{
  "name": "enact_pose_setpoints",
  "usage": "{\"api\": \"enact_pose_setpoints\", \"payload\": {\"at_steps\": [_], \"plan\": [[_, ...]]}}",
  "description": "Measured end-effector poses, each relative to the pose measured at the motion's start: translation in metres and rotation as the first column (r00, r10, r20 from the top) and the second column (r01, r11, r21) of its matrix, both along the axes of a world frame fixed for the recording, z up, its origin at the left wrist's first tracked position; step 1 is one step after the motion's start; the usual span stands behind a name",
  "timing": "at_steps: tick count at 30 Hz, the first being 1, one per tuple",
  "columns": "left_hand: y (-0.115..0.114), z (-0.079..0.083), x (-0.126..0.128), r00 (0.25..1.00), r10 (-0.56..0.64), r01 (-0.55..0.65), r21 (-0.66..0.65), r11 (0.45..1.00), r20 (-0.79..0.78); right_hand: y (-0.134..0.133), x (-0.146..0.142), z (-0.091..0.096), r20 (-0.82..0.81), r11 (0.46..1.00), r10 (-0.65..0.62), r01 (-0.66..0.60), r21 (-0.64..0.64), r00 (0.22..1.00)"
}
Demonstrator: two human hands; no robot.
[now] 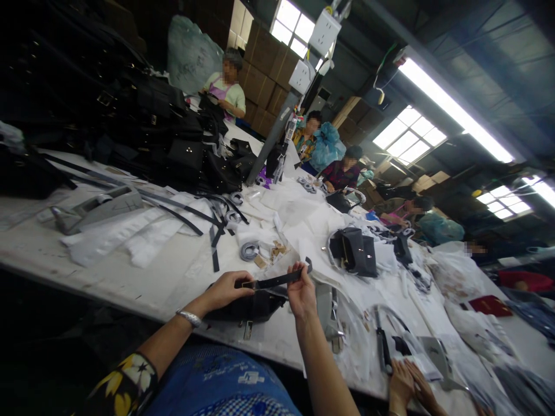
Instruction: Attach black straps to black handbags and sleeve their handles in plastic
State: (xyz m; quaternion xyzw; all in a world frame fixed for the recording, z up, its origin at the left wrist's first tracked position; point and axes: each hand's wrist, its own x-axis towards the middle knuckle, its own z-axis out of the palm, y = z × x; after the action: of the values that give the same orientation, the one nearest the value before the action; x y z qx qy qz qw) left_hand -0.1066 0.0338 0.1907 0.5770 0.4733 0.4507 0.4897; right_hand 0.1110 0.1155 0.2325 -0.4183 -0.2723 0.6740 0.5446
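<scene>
A long white worktable (pixel 173 283) runs across the view, with a heap of black handbags (pixel 143 115) over its far left part. An open black handbag (pixel 358 251) stands farther along, to the right. A smaller-looking black bag (pixel 258 307) lies at the near edge, just below the two hands. The left hand (pixel 229 290) is closed on the buckle end of a black strap (pixel 277 281); the right hand (pixel 302 292) pinches it near its free end. A gold-toned rectangular buckle (pixel 248 285) sits beside the left fingertips.
</scene>
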Motion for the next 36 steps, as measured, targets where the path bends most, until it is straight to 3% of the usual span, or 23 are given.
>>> {"api": "enact_pose_setpoints", "payload": {"at_steps": [2,4,7,9,15,19,22,25,27,29,33,36], "plan": [[0.0,-0.001,0.001,1.0,0.028,-0.028,0.0,1.0,0.005,-0.012,-0.005,0.011,0.01,0.998,0.064,-0.064,0.017,0.998],[0.0,-0.002,0.002,0.999,0.031,-0.031,-0.004,1.0,0.006,-0.024,-0.011,0.02,0.13,0.974,0.221,-0.225,0.017,0.967],[0.0,-0.002,0.004,0.998,0.056,-0.056,-0.014,0.998,0.018,-0.036,-0.019,0.023,0.41,0.923,0.366,-0.381,-0.047,0.835],[0.0,-0.004,0.005,0.994,0.091,-0.089,-0.041,0.995,0.063,-0.038,-0.022,0.02,0.525,0.935,0.329,-0.35,-0.062,0.785],[-0.001,-0.012,0.008,0.978,0.134,-0.119,-0.102,0.988,0.162,-0.035,-0.029,0.008,0.61,0.971,0.182,-0.239,0.011,0.771],[-0.001,-0.012,0.007,0.973,0.121,-0.101,-0.107,0.989,0.197,-0.038,-0.028,0.01,0.62,0.933,0.257,-0.358,0.042,0.741],[-0.002,-0.013,0.005,0.965,0.13,-0.103,-0.125,0.987,0.228,-0.041,-0.027,0.013,0.742,0.862,0.281,-0.5,0.083,0.608],[-0.002,-0.015,0.004,0.961,0.141,-0.108,-0.146,0.983,0.238,-0.041,-0.029,0.016,0.893,0.841,0.114,-0.52,0.146,0.435],[-0.002,-0.017,0.004,0.958,0.152,-0.116,-0.156,0.981,0.243,-0.04,-0.032,0.015,0.926,0.847,0.051,-0.507,0.159,0.375],[-0.002,-0.018,0.003,0.954,0.165,-0.125,-0.169,0.978,0.249,-0.039,-0.034,0.014,0.914,0.863,0.095,-0.491,0.121,0.393],[-0.004,-0.015,-0.002,0.95,0.161,-0.104,-0.215,0.971,0.267,-0.04,-0.03,0.008,0.812,0.883,0.261,-0.469,0.018,0.523],[-0.006,-0.014,-0.004,0.949,0.12,-0.052,-0.231,0.972,0.291,-0.046,-0.029,0.003,0.853,0.857,0.18,-0.503,0.108,0.49]]}}
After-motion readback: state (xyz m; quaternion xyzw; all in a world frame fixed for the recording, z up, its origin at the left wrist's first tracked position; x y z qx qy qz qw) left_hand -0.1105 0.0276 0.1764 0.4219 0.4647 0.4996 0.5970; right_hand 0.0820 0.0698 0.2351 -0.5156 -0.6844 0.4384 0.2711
